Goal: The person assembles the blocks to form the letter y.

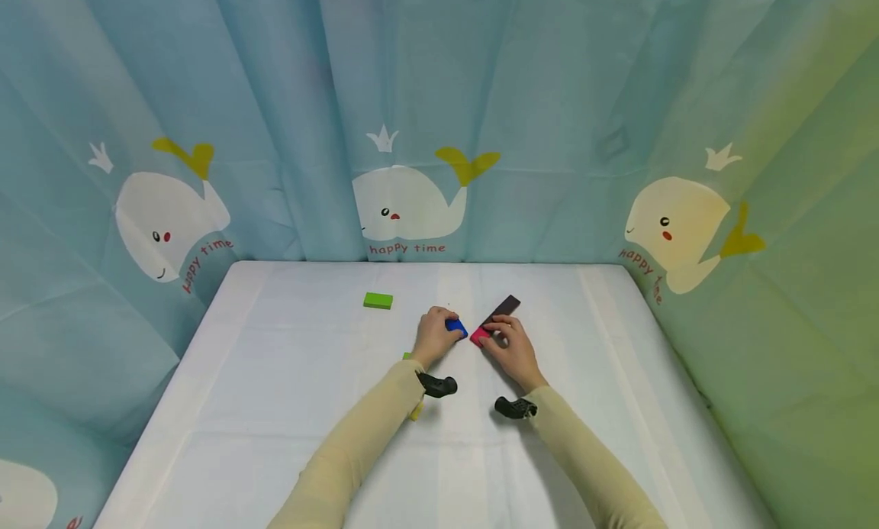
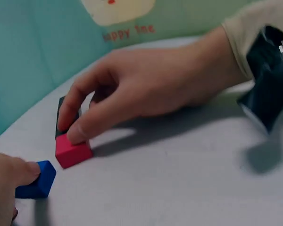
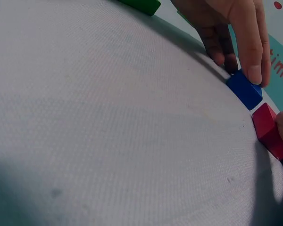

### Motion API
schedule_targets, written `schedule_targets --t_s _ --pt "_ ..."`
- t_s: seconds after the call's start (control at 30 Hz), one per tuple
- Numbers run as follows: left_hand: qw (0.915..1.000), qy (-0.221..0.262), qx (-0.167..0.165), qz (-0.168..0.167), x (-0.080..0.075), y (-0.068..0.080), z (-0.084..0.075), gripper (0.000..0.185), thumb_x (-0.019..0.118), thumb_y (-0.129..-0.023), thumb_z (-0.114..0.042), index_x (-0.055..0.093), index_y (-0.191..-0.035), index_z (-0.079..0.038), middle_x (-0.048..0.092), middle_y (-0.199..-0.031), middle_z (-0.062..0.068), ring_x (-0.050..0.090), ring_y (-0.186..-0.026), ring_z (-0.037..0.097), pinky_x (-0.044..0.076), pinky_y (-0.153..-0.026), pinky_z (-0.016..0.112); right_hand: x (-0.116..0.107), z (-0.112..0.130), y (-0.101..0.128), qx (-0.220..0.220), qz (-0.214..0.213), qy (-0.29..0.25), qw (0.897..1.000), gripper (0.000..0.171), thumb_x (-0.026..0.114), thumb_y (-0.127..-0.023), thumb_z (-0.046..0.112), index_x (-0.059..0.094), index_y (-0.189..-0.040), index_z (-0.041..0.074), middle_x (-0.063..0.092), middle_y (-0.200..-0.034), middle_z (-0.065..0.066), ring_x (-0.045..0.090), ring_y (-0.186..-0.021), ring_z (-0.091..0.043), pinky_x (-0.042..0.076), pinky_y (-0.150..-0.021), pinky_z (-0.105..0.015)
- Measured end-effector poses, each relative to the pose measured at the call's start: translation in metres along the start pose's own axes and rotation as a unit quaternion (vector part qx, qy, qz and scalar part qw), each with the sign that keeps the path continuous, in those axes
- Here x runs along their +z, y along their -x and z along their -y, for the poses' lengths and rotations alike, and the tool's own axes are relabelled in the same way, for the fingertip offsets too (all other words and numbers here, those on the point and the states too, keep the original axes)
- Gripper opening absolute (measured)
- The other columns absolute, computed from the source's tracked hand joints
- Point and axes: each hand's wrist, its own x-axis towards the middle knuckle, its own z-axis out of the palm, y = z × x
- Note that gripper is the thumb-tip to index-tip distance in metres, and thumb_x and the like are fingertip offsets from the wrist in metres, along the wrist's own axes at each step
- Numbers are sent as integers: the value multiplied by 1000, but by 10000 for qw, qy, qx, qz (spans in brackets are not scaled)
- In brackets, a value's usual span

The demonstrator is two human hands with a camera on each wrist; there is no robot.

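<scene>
While the left hand (image 1: 434, 336) pinches the blue block (image 1: 456, 328), the right hand (image 1: 511, 347) pinches the red block (image 1: 479, 336). The dark block (image 1: 503, 309) runs lengthwise toward the upper right (touching the red one). Bare table (image 1: 288, 376) lies lower left.

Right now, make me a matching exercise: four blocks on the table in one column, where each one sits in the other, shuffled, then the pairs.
Things:
1. blue block
2. red block
3. green block
4. dark block

Places:
A. alone on the white table, up and left of both hands
B. under the left hand's fingertips
C. touching the far end of the red block, beyond the right hand
D. under the right hand's fingertips, beside the blue block

Pairs: 1-B, 2-D, 3-A, 4-C
</scene>
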Motion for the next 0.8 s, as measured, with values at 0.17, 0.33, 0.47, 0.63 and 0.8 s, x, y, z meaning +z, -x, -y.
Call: schedule_targets --t_s 0.17,0.33,0.47,0.63,0.8 --pt "9981 430 -148 -403 8 2 -2 28 76 -85 -12 70 -110 -3 58 -119 15 56 -111 33 45 -98 42 1 -2 0 9 -22 102 9999 29 74 -88 18 69 -111 2 53 -131 -15 58 -99 -29 46 -86 -46" --pt "9956 617 -399 -574 14 4 -5 28 76 -83 -11 69 -110 -3 57 -117 14 58 -110 29 44 -98 38 2 -3 0 96 37 -5 9999 28 74 -89 19 69 -111 3 52 -132 -14 57 -100 -29 46 -88 -45" --pt "9946 577 -537 -673 18 6 -8 29 76 -83 -13 70 -110 -3 58 -116 14 58 -109 29 45 -96 39 2 -2 0 159 72 -42 9998 28 74 -89 19 69 -111 2 52 -132 -14 57 -101 -29 46 -88 -45" --pt "9943 511 -568 -747 18 8 -12 27 77 -85 -14 71 -109 -6 58 -116 12 59 -108 27 46 -95 37 3 -2 1 46 -14 20 10000 28 74 -88 19 70 -110 2 53 -130 -16 58 -100 -30 47 -87 -46" --pt "9921 552 -745 -846 16 10 -19 25 77 -85 -15 71 -108 -5 59 -114 12 59 -107 27 48 -92 37 3 -1 -1 11 -39 15 10000 28 74 -88 18 70 -110 2 53 -130 -15 58 -98 -29 47 -85 -46"
